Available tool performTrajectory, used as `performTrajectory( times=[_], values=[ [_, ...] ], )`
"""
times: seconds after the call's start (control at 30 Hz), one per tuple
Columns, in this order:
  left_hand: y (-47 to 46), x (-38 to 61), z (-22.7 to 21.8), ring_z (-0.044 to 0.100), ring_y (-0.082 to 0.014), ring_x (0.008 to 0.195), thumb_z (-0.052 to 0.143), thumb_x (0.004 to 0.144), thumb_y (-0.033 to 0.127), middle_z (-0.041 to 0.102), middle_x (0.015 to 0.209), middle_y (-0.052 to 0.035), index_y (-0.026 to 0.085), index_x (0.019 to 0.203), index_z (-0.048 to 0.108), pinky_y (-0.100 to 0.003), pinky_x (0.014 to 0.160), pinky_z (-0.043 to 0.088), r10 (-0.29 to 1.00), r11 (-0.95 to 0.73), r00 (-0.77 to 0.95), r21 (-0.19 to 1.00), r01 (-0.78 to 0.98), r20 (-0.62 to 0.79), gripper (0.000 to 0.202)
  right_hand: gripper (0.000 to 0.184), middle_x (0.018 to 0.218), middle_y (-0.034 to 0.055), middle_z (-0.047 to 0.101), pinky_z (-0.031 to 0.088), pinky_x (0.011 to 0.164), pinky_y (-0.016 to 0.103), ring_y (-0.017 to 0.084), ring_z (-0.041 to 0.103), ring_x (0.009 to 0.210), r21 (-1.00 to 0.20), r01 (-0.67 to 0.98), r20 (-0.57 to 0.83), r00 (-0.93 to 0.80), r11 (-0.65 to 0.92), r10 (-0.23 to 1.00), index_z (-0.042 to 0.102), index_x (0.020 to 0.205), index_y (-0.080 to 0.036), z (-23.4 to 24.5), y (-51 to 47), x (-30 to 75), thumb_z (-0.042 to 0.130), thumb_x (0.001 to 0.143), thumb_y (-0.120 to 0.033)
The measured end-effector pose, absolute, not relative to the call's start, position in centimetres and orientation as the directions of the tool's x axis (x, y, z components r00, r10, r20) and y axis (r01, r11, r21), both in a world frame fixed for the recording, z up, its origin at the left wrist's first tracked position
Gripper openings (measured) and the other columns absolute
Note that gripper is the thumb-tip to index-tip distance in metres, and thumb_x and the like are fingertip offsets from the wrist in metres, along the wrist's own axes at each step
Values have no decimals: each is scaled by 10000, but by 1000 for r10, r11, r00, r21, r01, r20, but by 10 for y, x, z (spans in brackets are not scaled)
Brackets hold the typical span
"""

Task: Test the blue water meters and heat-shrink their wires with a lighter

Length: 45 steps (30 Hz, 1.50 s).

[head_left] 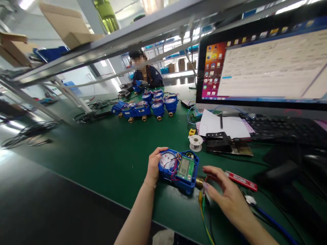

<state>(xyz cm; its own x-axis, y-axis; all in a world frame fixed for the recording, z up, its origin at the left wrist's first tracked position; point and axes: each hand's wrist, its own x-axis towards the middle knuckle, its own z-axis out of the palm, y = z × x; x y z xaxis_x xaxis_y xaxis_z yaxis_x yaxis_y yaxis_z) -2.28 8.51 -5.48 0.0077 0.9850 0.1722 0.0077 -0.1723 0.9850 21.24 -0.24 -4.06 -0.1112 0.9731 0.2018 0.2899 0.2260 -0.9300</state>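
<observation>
My left hand (154, 165) grips the left end of a blue water meter (189, 188), which sits on the green table. Its top is uncovered, showing a round white dial (168, 160), a green circuit board with a grey display (184, 167), and red and purple wires. A brass fitting (199, 182) sticks out on the right. Beside that fitting, my right hand (224, 190) has its thumb and forefinger apart. Yellow and green clip leads (203, 200) rise just below the thumb tip; whether the fingers touch them is unclear.
Several blue meters (157, 108) stand farther back, near a seated person (150, 75). A solder spool (196, 143), papers (212, 126), a keyboard (286, 129) and a monitor (265, 64) are at right. A red-and-white bar (241, 180) and a dark scanner-like device (283, 173) lie beyond my right hand.
</observation>
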Motion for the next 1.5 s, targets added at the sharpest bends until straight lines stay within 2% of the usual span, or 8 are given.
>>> performTrajectory(
  times=[0.13,0.37,0.53,0.63,0.97,1.07,1.17,1.5],
  values=[
    [45,-13,-60,564,-186,865,401,804,324,616,959,-50,167,997,602,-287,753,438,940,-217,-232,963,157,250,320,373,1160,61,475,408,894,380,217,482,1041,-901,328,253,-137,284,958,457,1170,-219,-42,-7,208,531,829,-353],
    [16,-5,-45,547,-191,969,412,844,309,575,1028,-58,195,1056,548,-341,863,428,884,-123,-369,904,409,287,276,494,1188,77,475,402,927,422,227,476,1064,-878,357,254,-217,319,943,376,1252,-205,-40,-13,201,528,797,-326],
    [-1,7,-19,486,-183,1066,453,847,269,521,1098,-58,222,1085,522,-351,937,390,790,-307,-253,718,624,558,252,484,1181,71,474,415,923,422,219,482,1059,-839,394,316,-210,376,925,366,1260,-215,-44,-14,205,505,803,-297],
    [-5,11,-6,479,-184,1086,498,829,236,515,1117,-60,225,1083,518,-362,955,383,779,-399,-147,664,632,609,255,473,1167,73,479,438,903,402,219,494,1037,-804,437,358,-183,402,915,388,1247,-201,-40,-10,210,508,800,-300],
    [19,1,17,513,-208,1069,643,728,347,539,1130,-79,206,1086,543,-357,927,412,947,-320,171,792,520,270,397,371,1166,59,483,437,909,376,213,489,1044,-702,531,451,-186,476,873,428,1204,-218,-36,-14,227,493,847,-297],
    [18,4,16,550,-176,935,619,756,316,585,962,-51,183,829,596,-307,827,429,961,-274,109,800,533,256,154,349,1176,48,475,428,920,343,192,467,1077,-692,537,456,-191,482,869,429,1197,-227,-37,-18,227,492,859,-282],
    [14,5,11,541,-148,827,549,812,312,586,857,-31,173,682,551,-266,736,409,968,-228,24,833,504,250,190,320,1171,38,478,430,916,312,179,465,1081,-692,528,464,-198,493,863,446,1178,-232,-37,-22,226,491,861,-259],
    [6,7,7,439,-111,673,508,835,372,499,716,14,178,706,540,-225,634,351,982,-149,-34,876,458,185,235,269,1171,70,476,435,924,342,198,469,1080,-696,490,481,-225,525,847,500,1127,-200,-26,-31,217,471,860,-215]
  ],
)
